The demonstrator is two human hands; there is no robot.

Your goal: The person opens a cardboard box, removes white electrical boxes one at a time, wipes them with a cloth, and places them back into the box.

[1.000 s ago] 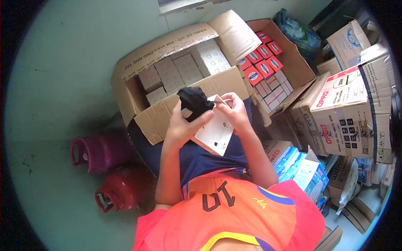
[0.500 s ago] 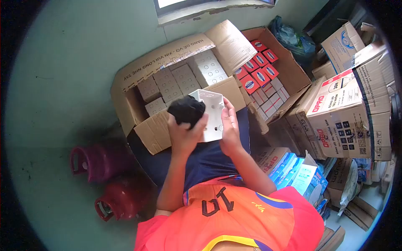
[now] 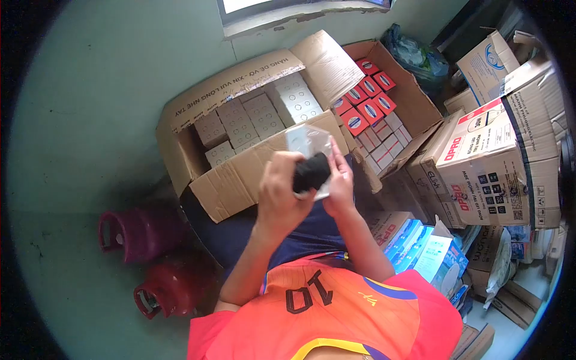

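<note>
My left hand (image 3: 281, 189) is wrapped round a crumpled black cloth (image 3: 312, 173), which is pressed against the inside of a white plastic box (image 3: 308, 137). On the other side, my right hand (image 3: 340, 183) grips the white box by its right edge. The box is held over my lap, its upper part showing above the cloth and its lower part mostly hidden. Just beyond it stands an open cardboard carton (image 3: 231, 186) packed with several white boxes (image 3: 261, 114) that have round marks on their sides.
A second open carton (image 3: 420, 102) holds several red boxes (image 3: 371, 110). Purple (image 3: 141, 234) and red (image 3: 174, 291) cylinders stand at the left. OPRO cartons (image 3: 480, 174) and blue packages (image 3: 414, 243) are at the right. A plastic bag (image 3: 414, 54) lies behind, near the window.
My left hand has moved the black cloth rightwards, from beside the white box to its inside. The box has turned and is now more upright, still in my right hand.
</note>
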